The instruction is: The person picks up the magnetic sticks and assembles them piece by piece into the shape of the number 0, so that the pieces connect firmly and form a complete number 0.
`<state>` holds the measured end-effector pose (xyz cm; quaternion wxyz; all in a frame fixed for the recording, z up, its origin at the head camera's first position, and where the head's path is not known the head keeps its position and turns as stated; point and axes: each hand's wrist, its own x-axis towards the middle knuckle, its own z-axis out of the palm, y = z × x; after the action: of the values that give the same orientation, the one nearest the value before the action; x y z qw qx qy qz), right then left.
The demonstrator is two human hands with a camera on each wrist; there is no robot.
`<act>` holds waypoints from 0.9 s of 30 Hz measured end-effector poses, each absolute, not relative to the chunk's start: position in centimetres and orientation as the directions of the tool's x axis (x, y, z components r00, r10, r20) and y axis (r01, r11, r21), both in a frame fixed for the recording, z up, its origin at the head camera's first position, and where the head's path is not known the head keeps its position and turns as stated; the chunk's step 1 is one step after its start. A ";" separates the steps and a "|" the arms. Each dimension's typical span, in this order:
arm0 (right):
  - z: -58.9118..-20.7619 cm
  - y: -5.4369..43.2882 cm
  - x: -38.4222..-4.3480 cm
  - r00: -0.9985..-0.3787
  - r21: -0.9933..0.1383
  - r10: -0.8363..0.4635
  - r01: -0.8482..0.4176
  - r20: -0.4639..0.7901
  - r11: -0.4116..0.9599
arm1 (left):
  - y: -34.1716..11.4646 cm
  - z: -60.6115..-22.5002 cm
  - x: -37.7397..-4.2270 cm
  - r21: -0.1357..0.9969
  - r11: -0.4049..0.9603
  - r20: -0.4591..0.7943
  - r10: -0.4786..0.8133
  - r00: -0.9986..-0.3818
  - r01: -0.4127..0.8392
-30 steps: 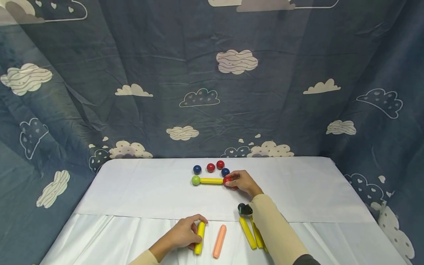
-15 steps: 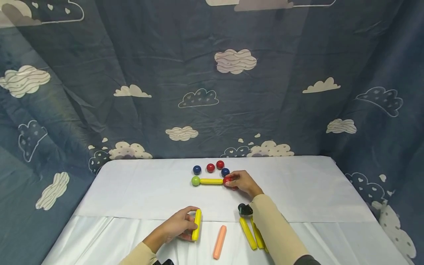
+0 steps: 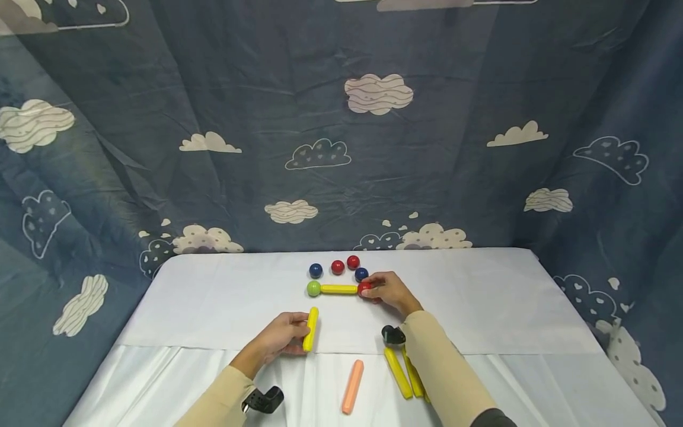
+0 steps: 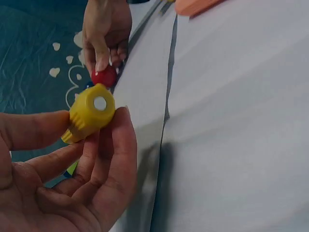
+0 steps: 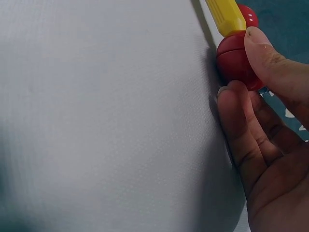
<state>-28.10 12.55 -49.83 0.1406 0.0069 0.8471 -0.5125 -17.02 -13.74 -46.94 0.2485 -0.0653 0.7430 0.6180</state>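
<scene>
**Left hand (image 3: pixel 277 337) and right hand (image 3: pixel 392 292), each pinching a piece**

Landmark: a glossy yellow faceted rod (image 3: pixel 338 289), crosswise on the white cloth-covered tabletop (image 3: pixel 213 308). Lime-green glossy ball (image 3: pixel 313 289) touching its left end; glossy red ball (image 3: pixel 364 289) touching its right end. Right hand at that right end, thumb and fingers pinching the glossy red ball.

Left hand on the near side of the landmark, a little to its left: thumb and fingers pinching a second yellow faceted rod (image 3: pixel 310 329). Left wrist view shows a small pale disc (image 4: pixel 100 103) in the end of that piece.

Loose balls beyond the landmark: dark blue ball (image 3: pixel 316 270) behind its left end; loose red ball (image 3: pixel 338 267) behind its middle; another red ball (image 3: pixel 353 262) farther back, toward its right end; second dark blue ball (image 3: pixel 361 274) just behind its right end.

Well apart on the landmark's near side: salmon-coloured rod (image 3: pixel 352 387). Also nearer, out past its right end: more yellow rods (image 3: pixel 398 372), partly hidden by a beige sleeve (image 3: pixel 453 367).
</scene>
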 end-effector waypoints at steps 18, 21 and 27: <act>-49.8 12.5 -28.1 -0.959 -0.869 -0.120 0.174 -0.256 0.463 | -13.9 -47.8 -20.4 0.848 0.297 -0.475 0.060 -0.878 -0.439; -49.9 12.5 -28.0 -0.958 -0.873 -0.126 0.175 -0.258 0.456 | -13.8 -47.8 -20.6 0.844 0.317 -0.472 0.052 -0.880 -0.433; -49.9 12.6 -27.9 -0.960 -0.873 -0.133 0.160 -0.247 0.461 | -13.7 -48.1 -20.8 0.845 0.317 -0.470 0.057 -0.881 -0.430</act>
<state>-27.92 12.58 -49.87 0.1413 0.0081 0.8430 -0.5189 -20.80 -13.68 -48.07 0.2130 -0.1191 0.7829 0.5722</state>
